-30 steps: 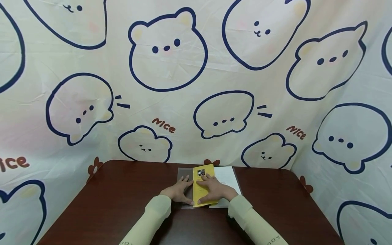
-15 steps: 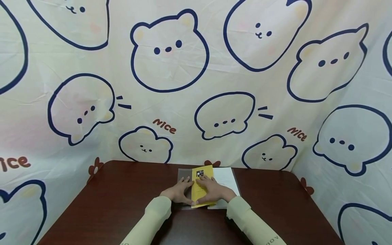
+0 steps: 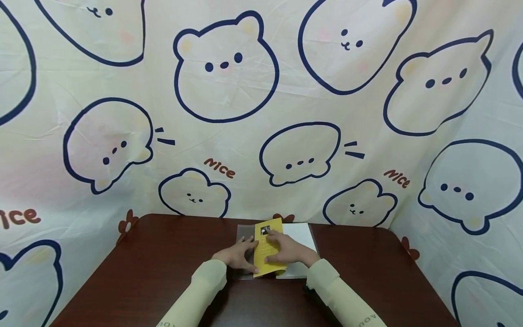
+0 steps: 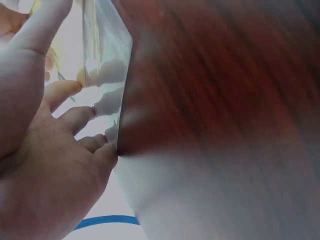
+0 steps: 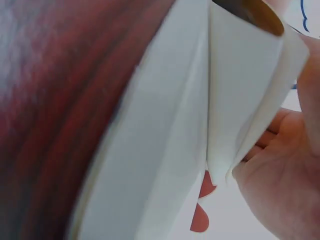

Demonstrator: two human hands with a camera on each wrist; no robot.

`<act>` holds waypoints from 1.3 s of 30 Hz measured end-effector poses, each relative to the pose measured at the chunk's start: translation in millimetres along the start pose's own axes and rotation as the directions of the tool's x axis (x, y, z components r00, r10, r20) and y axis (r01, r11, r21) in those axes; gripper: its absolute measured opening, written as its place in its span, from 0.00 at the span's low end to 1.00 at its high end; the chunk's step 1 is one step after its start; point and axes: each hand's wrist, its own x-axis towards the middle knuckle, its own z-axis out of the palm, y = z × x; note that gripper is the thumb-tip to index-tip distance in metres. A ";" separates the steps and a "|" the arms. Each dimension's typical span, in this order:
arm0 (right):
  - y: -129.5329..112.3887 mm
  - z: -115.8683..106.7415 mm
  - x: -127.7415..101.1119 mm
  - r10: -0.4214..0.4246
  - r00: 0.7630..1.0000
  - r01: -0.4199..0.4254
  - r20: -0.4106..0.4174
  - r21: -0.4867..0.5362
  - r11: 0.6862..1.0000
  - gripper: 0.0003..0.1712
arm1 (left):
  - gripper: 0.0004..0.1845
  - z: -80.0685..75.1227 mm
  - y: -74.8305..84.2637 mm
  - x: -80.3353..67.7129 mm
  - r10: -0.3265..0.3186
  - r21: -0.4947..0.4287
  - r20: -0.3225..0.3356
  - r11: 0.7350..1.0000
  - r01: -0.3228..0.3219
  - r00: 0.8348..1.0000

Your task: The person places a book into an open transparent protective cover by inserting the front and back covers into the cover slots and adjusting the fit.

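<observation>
Right now I see my left hand (image 3: pixel 238 255) lying flat with straight fingers on a clear plastic sleeve (image 3: pixel 245 237) near the far edge of the dark wooden table (image 3: pixel 163 268). From the left wrist camera those fingers (image 4: pixel 75 117) touch the sleeve's transparent edge (image 4: pixel 107 75). My right hand (image 3: pixel 289 248) presses with spread, straight fingers on a yellow booklet cover (image 3: pixel 266 247), which tilts up a little over the white pages (image 3: pixel 301 235) lying just beside it to the right. From the right wrist camera the white pages (image 5: pixel 165 135) lie on the table and my right palm (image 5: pixel 285 175) shows, though I cannot tell there how its fingers lie
</observation>
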 end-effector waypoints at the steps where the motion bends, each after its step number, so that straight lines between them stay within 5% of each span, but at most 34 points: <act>1: 1.3 -1.3 0.4 -0.001 1.000 0.001 -0.013 0.012 1.000 0.47 | 0.51 -0.9 -0.8 -0.2 -0.003 -0.006 0.001 1.000 0.003 1.000; 14: 17.8 -24.6 -15.6 0.122 0.992 -0.120 -0.011 0.102 0.987 0.55 | 0.54 -1.2 -9.1 -5.0 -0.027 -0.040 -0.021 0.999 0.026 0.999; 39: 9.1 -24.1 -12.8 0.012 0.998 -0.020 0.059 0.142 0.990 0.58 | 0.57 -4.0 -11.1 -4.9 -0.031 -0.062 -0.038 0.998 0.029 0.999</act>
